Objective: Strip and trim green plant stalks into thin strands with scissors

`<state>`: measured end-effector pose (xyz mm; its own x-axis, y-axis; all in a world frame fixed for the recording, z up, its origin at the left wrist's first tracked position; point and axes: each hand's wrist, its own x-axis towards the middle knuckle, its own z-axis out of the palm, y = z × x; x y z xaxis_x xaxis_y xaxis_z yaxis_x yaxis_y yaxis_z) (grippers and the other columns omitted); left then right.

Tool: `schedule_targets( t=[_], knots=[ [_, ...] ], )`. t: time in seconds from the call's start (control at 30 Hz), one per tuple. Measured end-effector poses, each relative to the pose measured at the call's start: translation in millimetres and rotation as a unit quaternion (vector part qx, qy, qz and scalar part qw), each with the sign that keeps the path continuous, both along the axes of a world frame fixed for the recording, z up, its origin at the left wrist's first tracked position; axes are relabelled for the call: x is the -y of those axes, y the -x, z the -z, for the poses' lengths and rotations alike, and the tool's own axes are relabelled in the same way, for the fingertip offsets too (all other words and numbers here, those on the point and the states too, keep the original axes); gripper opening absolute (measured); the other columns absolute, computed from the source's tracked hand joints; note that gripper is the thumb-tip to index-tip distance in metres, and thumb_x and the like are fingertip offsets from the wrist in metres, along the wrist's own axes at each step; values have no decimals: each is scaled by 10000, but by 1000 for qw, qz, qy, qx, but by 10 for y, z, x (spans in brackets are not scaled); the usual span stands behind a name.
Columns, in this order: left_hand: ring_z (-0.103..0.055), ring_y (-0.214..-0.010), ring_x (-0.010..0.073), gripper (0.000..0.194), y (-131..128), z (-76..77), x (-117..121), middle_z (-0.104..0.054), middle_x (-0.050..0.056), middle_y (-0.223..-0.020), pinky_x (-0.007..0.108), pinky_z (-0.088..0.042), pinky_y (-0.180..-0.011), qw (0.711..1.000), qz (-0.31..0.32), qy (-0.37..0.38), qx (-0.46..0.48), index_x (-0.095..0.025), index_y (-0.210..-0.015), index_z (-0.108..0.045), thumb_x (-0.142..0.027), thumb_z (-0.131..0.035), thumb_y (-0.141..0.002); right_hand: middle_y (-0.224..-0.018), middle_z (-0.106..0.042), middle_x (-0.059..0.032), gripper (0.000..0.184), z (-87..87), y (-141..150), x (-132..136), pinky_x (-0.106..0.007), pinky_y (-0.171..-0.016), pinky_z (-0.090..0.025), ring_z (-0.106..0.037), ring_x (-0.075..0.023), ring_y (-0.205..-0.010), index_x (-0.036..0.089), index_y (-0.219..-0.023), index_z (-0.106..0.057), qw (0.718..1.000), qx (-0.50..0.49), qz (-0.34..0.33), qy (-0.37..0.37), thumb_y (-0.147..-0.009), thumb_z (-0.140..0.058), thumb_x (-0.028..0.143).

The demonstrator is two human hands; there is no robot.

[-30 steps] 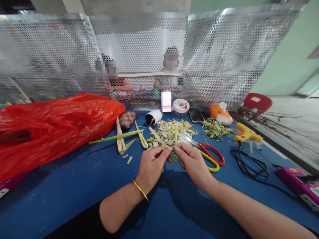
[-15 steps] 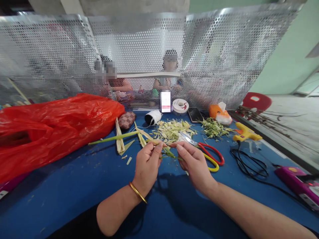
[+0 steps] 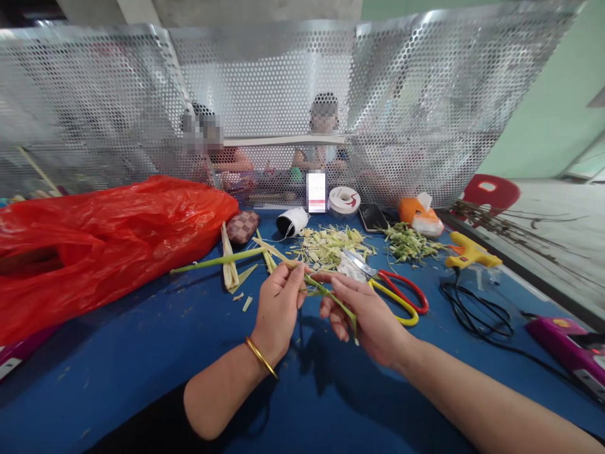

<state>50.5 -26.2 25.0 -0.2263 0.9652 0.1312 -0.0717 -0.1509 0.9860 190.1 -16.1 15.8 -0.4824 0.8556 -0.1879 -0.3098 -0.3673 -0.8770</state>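
Behind a perforated metal screen (image 3: 283, 82) two people sit, and on my side a blue table (image 3: 142, 378) spreads out under my forearms. A red bag (image 3: 118, 233) lies off to the left, a heap of trimmings (image 3: 331, 246) just beyond my fingers, and scissors (image 3: 380, 275) beside my right hand (image 3: 373, 315), blades pointing away and to the left.

The green strip (image 3: 347, 311) is up between my hands, above the table. My left hand (image 3: 278, 299) pinches it, thumb pressed against the fingers. From that pinch the strip runs right and towards me, crossing in front of my right fingers, so my right hand is the one nearer its loose end. Those right fingers stand parted, the index reaching almost to my left fingertips; I cannot tell whether they grip the strip or only let it lie against them.

Its long axis is a slant: the narrow tip points down and to the right, below my right palm. Past my left hand a pale length (image 3: 270, 248) points away and left; whether it is the same piece, I cannot tell.
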Motion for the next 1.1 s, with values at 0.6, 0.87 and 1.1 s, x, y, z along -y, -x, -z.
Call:
schedule_targets(
  t=[0.6, 0.87, 1.1],
  knots=[
    [-499, -503, 114, 212, -19, 42, 71, -536, -25, -575, 224, -416, -520, 978, 35, -45, -199, -182, -774, -610, -349, -519, -868, -550, -585, 35, 127, -5, -16, -35, -227, -516, -442, -538, -99, -516, 179, -701, -611, 949, 147, 133, -246, -769, -655, 277],
    [-444, -524, 117, 227, 27, -46, 68, -514, -18, -613, 225, -362, -498, 979, 2, -20, -202, -183, -772, -629, -370, -535, -860, -628, -633, 4, 101, -40, -90, -65, -290, -596, -493, -603, -147, -599, 198, -755, -612, 913, 199, 208, -290, -818, -599, 275],
    [-459, -549, 106, 233, 9, -45, 81, -595, 12, -755, 220, -367, -503, 976, 4, -34, -214, -174, -728, -630, -344, -543, -860, -682, -557, 22, 172, 35, -11, -49, -291, -569, -487, -562, -132, -573, 224, -751, -487, 941, 151, 185, -241, -880, -509, 336]
  ],
)
